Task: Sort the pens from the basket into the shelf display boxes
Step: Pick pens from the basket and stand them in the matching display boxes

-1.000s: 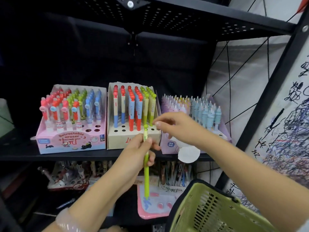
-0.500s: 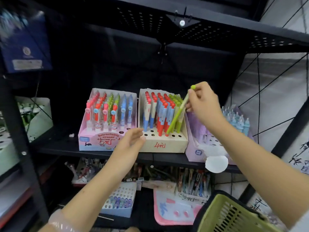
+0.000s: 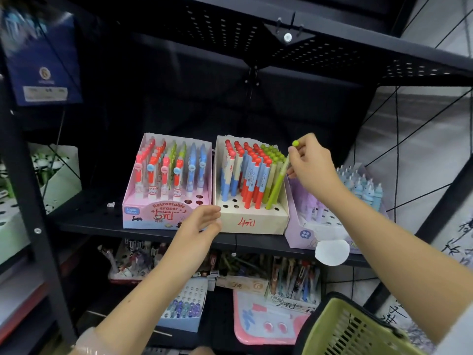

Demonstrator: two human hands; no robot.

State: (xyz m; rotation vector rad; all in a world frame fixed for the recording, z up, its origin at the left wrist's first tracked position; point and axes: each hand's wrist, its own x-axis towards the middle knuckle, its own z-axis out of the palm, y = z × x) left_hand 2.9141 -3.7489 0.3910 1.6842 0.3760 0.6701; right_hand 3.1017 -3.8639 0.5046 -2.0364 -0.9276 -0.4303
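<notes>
Nearest the camera, at the lower right, sat the green basket (image 3: pixel 358 331), its mesh rim cut by the frame edge. Above it the right forearm reached up and left, and the left forearm rose from the bottom centre toward the shelf (image 3: pixel 102 224).

The left hand (image 3: pixel 202 224) rested at the front left corner of the beige display box (image 3: pixel 253 221), its fingers loosely extended and holding nothing, touching or nearly touching the cardboard front where that box met the pink eraser-pen box (image 3: pixel 163 213) beside it.

Farther in, the right hand (image 3: pixel 311 167) pinched the upper part of a green pen (image 3: pixel 277 185) between thumb and fingers, just below its round green cap. The pen leaned, its top tilted right, its lower end down among the holes at the right side of the beige box, next to the row of other green pens. Red-and-blue pens filled the rows to its left.

A lavender box (image 3: pixel 307 234) of pale blue pens stood to the right, partly behind the right wrist. Lower shelves held more stationery, too blurred to tell apart.
</notes>
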